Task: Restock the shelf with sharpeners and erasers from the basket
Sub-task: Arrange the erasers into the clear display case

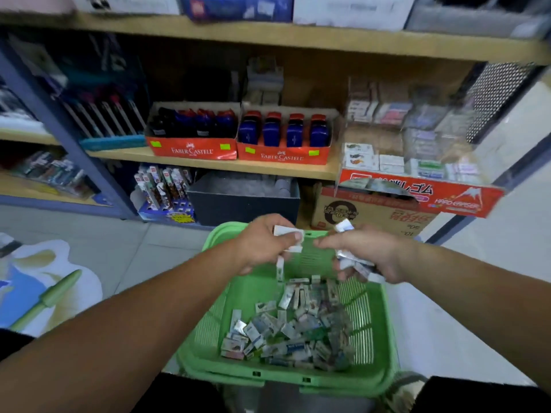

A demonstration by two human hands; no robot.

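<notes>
Above the green basket (298, 380), the left grip (265, 242) is curled round a few white erasers (287, 232). The right grip (369, 251) is clamped on a bundle of wrapped erasers (354, 263). More loose erasers (298, 332) lie on the basket's bottom. Blue sharpeners (286, 134) stand in red boxes (283, 156) on the shelf (208, 163) beyond.

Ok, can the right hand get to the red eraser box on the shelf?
Probably yes. The right hand, gripping a bunch of erasers, is above the green basket, and the red eraser box sits just ahead and above it. Nothing stands between them.
</notes>
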